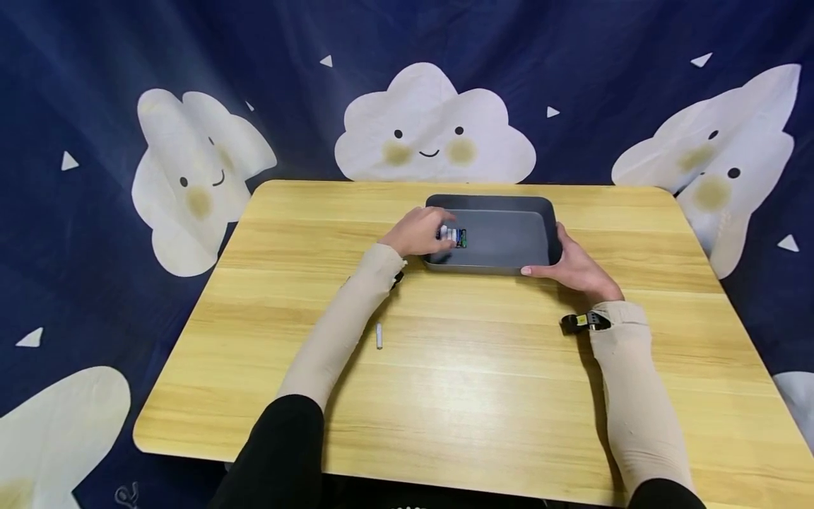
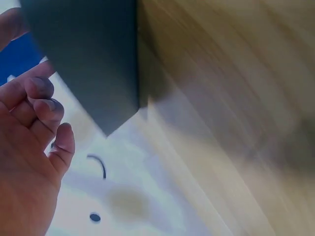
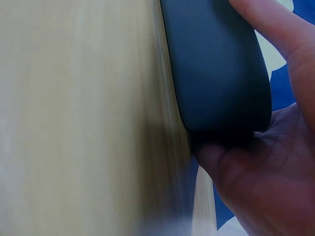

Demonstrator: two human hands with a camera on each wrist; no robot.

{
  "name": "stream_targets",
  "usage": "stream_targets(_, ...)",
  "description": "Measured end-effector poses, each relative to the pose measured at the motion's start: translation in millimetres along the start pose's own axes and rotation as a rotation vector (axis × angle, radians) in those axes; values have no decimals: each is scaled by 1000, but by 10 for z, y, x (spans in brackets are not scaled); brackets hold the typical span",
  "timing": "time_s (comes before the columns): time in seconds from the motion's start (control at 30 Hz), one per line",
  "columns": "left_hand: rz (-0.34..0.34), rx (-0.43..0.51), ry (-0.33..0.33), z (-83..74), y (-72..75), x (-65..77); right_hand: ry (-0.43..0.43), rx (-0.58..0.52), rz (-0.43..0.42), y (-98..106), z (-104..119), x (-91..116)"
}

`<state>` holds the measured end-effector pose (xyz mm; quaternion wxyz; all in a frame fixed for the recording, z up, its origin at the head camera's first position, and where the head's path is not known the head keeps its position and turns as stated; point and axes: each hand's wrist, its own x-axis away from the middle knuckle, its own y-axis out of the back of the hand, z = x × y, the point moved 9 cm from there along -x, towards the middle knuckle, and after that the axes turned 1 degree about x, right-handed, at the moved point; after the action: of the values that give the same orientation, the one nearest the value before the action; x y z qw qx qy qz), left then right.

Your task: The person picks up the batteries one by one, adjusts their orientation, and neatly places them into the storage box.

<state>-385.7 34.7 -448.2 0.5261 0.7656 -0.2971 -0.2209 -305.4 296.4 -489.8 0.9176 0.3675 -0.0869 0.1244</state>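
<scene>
A dark grey rectangular tray [image 1: 509, 268] lies toward the back of the table. Inside its left end sits a row of several small cylindrical batteries [image 1: 462, 238], white ones at the left, blue and green ones at the right. My left hand [image 1: 418, 231] reaches over the tray's left wall, thumb and index finger spread around the row; I cannot tell whether they pinch a battery. Its other fingers curl loosely in the left wrist view. My right hand [image 1: 577, 266] grips the tray's right end, thumb along the front wall and fingers round the side.
One white battery [image 1: 379, 336] lies on the wooden table [image 1: 470, 396] in front of the tray, beside my left forearm. A dark blue curtain [image 1: 292, 85] with white smiling clouds hangs behind the table. A black strapped wrist camera [image 1: 581, 323] is on my right wrist.
</scene>
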Motion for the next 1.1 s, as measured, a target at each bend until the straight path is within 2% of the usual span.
stream_targets(0.27, -153, 77, 19, 134, 296, 590, -5, -15, 0, 12, 27, 12)
stream_targets(0.47, -183, 57, 30, 183, 397, 1017, -4, -10, 1, 2, 29, 16)
stream_targets(0.63, -168, 48, 13, 125, 404, 1301, -4, -16, -2, 0, 18, 24)
stream_targets(0.83, -90, 11, 17, 74, 259, 1586, -8, -5, -3, -3, 13, 19)
stream_targets(0.97, -61, -11, 0, 23, 205, 1743, 2, -9, -4, -5, 24, 13)
stream_targets(1.1, -43, -35, -46, -70, 159, 1859, -4, -14, -6, -6, 18, 18)
